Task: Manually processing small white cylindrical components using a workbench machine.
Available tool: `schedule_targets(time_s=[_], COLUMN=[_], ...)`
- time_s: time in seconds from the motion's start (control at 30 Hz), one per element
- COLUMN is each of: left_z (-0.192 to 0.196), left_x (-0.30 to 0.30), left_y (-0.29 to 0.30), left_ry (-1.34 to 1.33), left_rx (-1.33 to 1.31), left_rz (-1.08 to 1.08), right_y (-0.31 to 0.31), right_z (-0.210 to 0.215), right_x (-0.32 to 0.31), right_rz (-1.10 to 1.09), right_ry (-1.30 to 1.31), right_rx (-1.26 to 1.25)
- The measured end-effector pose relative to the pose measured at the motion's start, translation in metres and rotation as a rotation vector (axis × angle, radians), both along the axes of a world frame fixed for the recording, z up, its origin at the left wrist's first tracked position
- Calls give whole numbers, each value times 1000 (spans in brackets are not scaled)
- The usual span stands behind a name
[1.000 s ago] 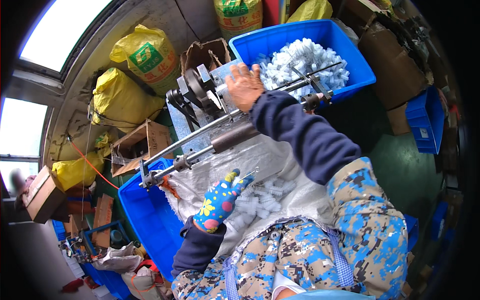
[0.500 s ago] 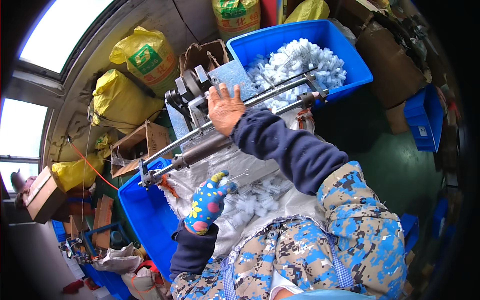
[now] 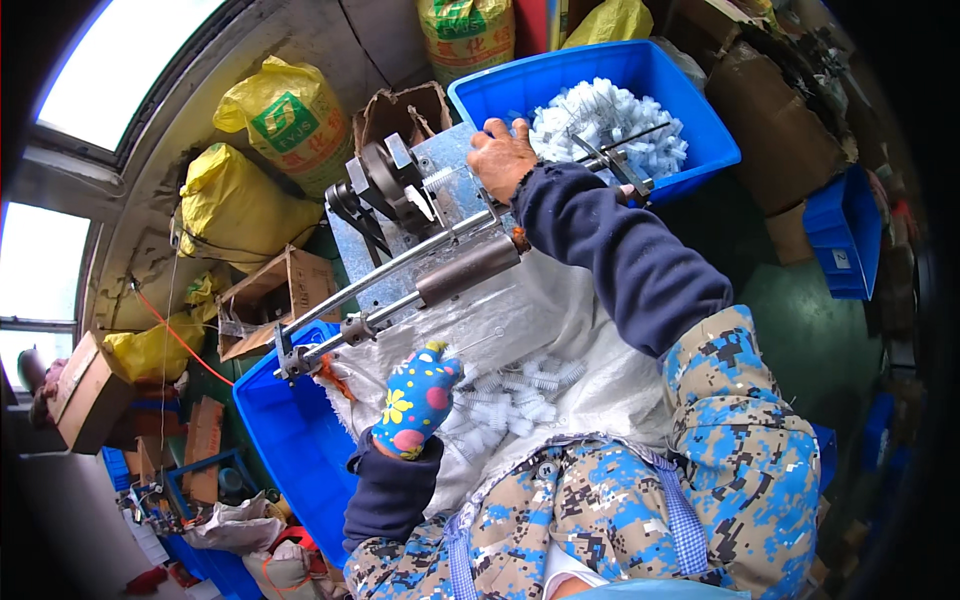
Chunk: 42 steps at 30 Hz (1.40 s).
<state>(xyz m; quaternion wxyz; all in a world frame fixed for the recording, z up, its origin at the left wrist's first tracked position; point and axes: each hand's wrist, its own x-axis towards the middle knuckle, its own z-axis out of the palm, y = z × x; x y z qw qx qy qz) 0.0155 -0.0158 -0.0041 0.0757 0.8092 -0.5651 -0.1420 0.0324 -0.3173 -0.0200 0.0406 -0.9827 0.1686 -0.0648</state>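
Blue-gloved left hand (image 3: 416, 400) curled around wire hook (image 3: 497, 335)

Cluttered industrial workshop: a metal machine (image 3: 385, 185) with long rods (image 3: 390, 270), a blue bin (image 3: 690, 85) heaped with small white parts (image 3: 600, 115), and full yellow sacks (image 3: 285, 120) by a stained wall (image 3: 145, 205). Worn cardboard boxes (image 3: 775, 135) stand about the green floor (image 3: 815, 325); bright windows (image 3: 120, 60) line the left side.

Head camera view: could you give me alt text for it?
A person's bare right hand is at a metal machine beside a blue bin of small white pieces; their left hand, in a flowery blue glove, is beside more on a white sheet.
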Motion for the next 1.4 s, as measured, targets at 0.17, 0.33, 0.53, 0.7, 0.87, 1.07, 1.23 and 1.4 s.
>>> schedule_targets(time_s=[0.17, 0.33, 0.53, 0.7, 0.87, 1.07, 1.23, 1.4], left_z=[6, 6, 3, -11, -47, -22, 4, -4], left_x=[24, 13, -4, -21, -9, 12, 9, 7], left_y=[34, 15, -1, -10, -9, 13, 19, 24], left_ry=[-75, -4, 406, -22, -14, 386, 492, 556], left_rx=[105, -117, -495, 74, 70, -368, -613, -698], left_rz=[103, 72, 42, 27, -6, 168, 390, 418], right_y=[-52, 94, 122, 53, 37, 40, 40, 40], right_z=[46, 41, 17, 30, 5, 1, 3, 0], right_x=[-33, -70, -103, -41, 14, 13, 9, 14], right_rz=[-193, 634, 641, 155, 74, 33, 35, 64], right_ry=[-170, -523, -254, -285, -113, -139, -192, -177], right_rx=[-459, -84, 170, -31, -37, -65, -56, 37])
